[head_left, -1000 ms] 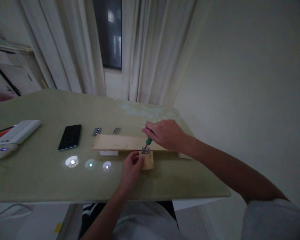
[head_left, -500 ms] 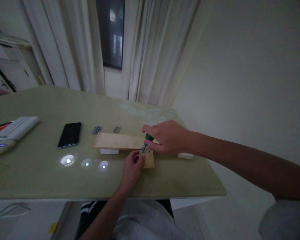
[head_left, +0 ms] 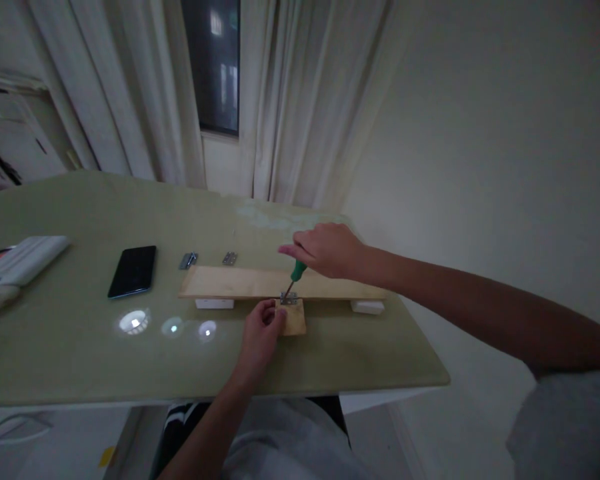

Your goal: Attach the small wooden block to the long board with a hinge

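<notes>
My right hand (head_left: 330,250) is closed round the green handle of a screwdriver (head_left: 297,270). The shaft slants down to a metal hinge (head_left: 289,298), where its tip meets the plate. This hinge spans the joint between a long wooden board (head_left: 230,283) and a small square wooden piece (head_left: 295,320) at its near edge. My left hand (head_left: 263,332) pinches the left side of the small piece, thumb on top. White blocks, left (head_left: 215,304) and right (head_left: 367,307), sit under the long board.
Behind the board lie another hinge (head_left: 230,258) and a hinge with screws on it (head_left: 189,260). Farther left are a black phone (head_left: 133,271) and a long white device (head_left: 30,260). The table's front edge (head_left: 380,389) runs close to my body.
My right hand has risen and turned over the screwdriver handle, so more of the handle, shaft and hinge shows. My left hand keeps its grip on the small wooden piece.
</notes>
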Demonstrator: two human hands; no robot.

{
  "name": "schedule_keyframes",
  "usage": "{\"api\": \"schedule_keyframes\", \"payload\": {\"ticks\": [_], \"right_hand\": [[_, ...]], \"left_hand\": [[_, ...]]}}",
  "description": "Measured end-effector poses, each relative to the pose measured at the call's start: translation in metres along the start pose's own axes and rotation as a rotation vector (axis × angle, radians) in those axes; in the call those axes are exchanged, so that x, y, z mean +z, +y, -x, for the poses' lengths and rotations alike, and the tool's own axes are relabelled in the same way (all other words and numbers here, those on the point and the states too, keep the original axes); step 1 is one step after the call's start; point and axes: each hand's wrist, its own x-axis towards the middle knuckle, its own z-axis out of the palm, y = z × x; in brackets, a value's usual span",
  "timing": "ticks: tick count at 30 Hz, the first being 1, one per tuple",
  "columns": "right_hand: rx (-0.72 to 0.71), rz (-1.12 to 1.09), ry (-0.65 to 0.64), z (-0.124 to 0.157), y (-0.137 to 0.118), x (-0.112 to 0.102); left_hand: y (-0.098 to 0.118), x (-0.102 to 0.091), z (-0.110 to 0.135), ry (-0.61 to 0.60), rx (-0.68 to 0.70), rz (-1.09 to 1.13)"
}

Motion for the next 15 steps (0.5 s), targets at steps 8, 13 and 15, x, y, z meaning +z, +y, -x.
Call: {"api": "schedule_keyframes", "payload": {"ticks": [8,13,15], "right_hand": [[-0.447,-0.147,0.076,0.009,-0.003,0.002],[-0.069,-0.069,0.061,0.003,0.006,0.006],[-0.325,-0.169,0.072,0.009,0.001,0.005]], "left_hand": [[0.001,-0.002,0.002,-0.004,0.012,-0.048],[0.005,-0.003,0.003,-0.005,-0.021,-0.055],[0.008,-0.003,0.004,-0.011,-0.019,-0.063]]}}
